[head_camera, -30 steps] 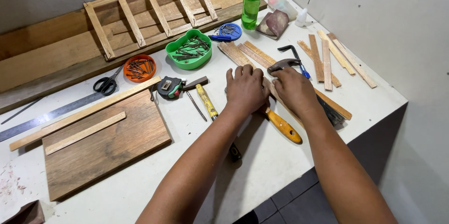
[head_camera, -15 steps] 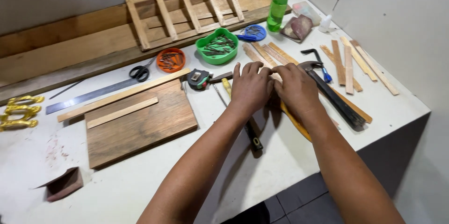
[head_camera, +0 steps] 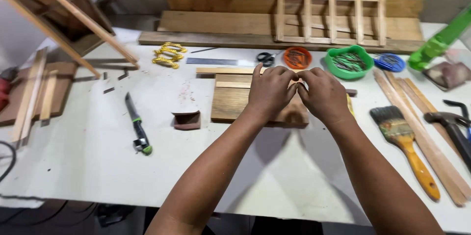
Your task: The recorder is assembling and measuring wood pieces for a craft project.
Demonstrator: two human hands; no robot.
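left hand (head_camera: 269, 91): fingertips pinched, content hidden, held above wood board (head_camera: 233, 103)
right hand (head_camera: 324, 95): same, touching left hand
grip: cannot tell

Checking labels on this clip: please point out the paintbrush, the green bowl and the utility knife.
paintbrush (head_camera: 411, 154): head view, on the yellow handle.
green bowl (head_camera: 331, 70): head view, on the front-left rim.
utility knife (head_camera: 139, 129): head view, on the dark handle.
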